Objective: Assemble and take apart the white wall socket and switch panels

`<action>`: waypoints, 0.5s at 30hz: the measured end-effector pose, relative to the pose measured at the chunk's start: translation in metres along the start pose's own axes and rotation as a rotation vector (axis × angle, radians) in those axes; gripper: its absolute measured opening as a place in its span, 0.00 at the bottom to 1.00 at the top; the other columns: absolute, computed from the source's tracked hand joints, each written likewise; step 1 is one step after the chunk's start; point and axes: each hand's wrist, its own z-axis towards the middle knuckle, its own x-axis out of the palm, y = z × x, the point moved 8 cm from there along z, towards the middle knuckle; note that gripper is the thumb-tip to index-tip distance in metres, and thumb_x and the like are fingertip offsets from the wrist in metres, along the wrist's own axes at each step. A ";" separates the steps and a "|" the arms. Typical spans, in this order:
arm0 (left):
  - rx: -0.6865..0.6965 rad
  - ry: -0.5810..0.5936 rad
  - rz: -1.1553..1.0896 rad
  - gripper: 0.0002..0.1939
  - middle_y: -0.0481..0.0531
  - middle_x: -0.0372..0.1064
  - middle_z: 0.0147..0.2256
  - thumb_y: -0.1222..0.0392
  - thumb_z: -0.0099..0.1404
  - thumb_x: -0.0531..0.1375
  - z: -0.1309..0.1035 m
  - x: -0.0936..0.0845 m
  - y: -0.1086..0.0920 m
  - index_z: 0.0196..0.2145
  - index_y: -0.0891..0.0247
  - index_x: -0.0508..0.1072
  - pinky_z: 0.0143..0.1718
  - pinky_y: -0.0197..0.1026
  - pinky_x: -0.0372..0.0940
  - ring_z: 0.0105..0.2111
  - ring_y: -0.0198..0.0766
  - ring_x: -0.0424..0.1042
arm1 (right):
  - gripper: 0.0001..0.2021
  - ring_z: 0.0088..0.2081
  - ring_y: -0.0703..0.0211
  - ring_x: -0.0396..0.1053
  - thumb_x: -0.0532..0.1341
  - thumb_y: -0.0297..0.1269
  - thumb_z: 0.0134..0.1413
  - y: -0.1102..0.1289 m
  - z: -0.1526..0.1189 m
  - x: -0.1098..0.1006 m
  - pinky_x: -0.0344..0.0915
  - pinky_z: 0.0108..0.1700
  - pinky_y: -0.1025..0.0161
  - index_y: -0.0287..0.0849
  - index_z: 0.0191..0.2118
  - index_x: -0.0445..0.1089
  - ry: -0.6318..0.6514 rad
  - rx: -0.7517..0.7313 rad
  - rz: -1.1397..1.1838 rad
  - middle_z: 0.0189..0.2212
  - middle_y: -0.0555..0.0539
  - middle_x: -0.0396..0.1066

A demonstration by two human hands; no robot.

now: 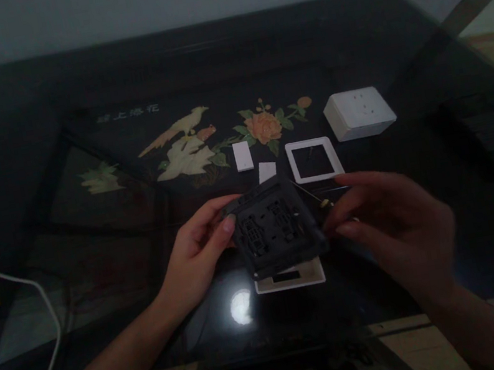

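Note:
My left hand [200, 243] grips a black switch module [270, 225] by its left edge, thumb on top and fingers underneath. The module is tilted and shows its face with slotted mechanisms. At its right edge is my right hand [390, 224], slightly blurred, with the index finger stretched out apart from the thumb. Its fingertips are close to the module's edge; whether they touch it I cannot tell. Behind those fingers runs a screwdriver [309, 191], its handle mostly hidden. Under the module, a white back box [292, 285] lies partly covered on the table.
A white square frame [338, 163] lies beyond the hands, with a small dark screw inside its opening. Two white switch keys [243, 156] lie left of it. A white box with socket holes [359, 114] stands at the right. A white cable [49, 306] with a yellow tag runs along the left.

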 end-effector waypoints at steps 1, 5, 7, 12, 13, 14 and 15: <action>-0.001 0.017 0.029 0.15 0.52 0.78 0.41 0.50 0.68 0.61 0.000 0.001 -0.003 0.49 0.57 0.76 0.36 0.38 0.75 0.37 0.39 0.77 | 0.20 0.32 0.58 0.74 0.69 0.33 0.54 0.005 -0.001 -0.004 0.76 0.36 0.58 0.57 0.52 0.72 -0.001 -0.071 -0.030 0.31 0.53 0.75; 0.012 0.052 0.188 0.14 0.53 0.79 0.38 0.50 0.68 0.61 0.000 0.005 -0.013 0.46 0.60 0.77 0.35 0.38 0.73 0.36 0.40 0.77 | 0.29 0.55 0.47 0.68 0.71 0.46 0.49 0.013 -0.004 0.011 0.71 0.55 0.50 0.59 0.58 0.67 0.279 -0.232 -0.234 0.55 0.48 0.70; 0.027 0.041 0.254 0.15 0.52 0.78 0.36 0.49 0.67 0.61 0.001 0.006 -0.016 0.45 0.60 0.77 0.31 0.38 0.72 0.33 0.40 0.77 | 0.35 0.62 0.47 0.62 0.71 0.47 0.50 0.011 -0.007 0.025 0.67 0.60 0.51 0.56 0.63 0.61 0.426 -0.281 -0.357 0.63 0.45 0.62; 0.043 0.052 0.252 0.14 0.51 0.79 0.38 0.51 0.67 0.60 0.002 0.009 -0.017 0.46 0.60 0.76 0.35 0.38 0.72 0.36 0.40 0.77 | 0.34 0.66 0.50 0.57 0.67 0.40 0.56 0.005 -0.009 0.037 0.64 0.62 0.52 0.52 0.66 0.54 0.504 -0.284 -0.471 0.67 0.42 0.56; 0.050 0.056 0.243 0.13 0.51 0.79 0.39 0.52 0.67 0.61 0.002 0.010 -0.017 0.46 0.60 0.75 0.36 0.38 0.72 0.36 0.40 0.77 | 0.35 0.67 0.49 0.56 0.67 0.39 0.56 0.004 -0.009 0.037 0.64 0.62 0.52 0.53 0.66 0.54 0.510 -0.280 -0.480 0.67 0.42 0.55; 0.058 0.059 0.243 0.13 0.51 0.79 0.39 0.53 0.68 0.61 0.001 0.010 -0.018 0.46 0.60 0.75 0.36 0.37 0.72 0.37 0.39 0.77 | 0.35 0.67 0.48 0.55 0.67 0.39 0.56 0.002 -0.010 0.037 0.65 0.62 0.51 0.53 0.67 0.53 0.520 -0.279 -0.489 0.68 0.42 0.54; 0.066 0.060 0.253 0.12 0.50 0.78 0.39 0.53 0.68 0.60 0.001 0.011 -0.018 0.46 0.59 0.75 0.36 0.37 0.71 0.37 0.39 0.77 | 0.36 0.67 0.47 0.55 0.67 0.38 0.56 0.001 -0.011 0.038 0.65 0.62 0.50 0.53 0.67 0.52 0.530 -0.281 -0.499 0.68 0.42 0.53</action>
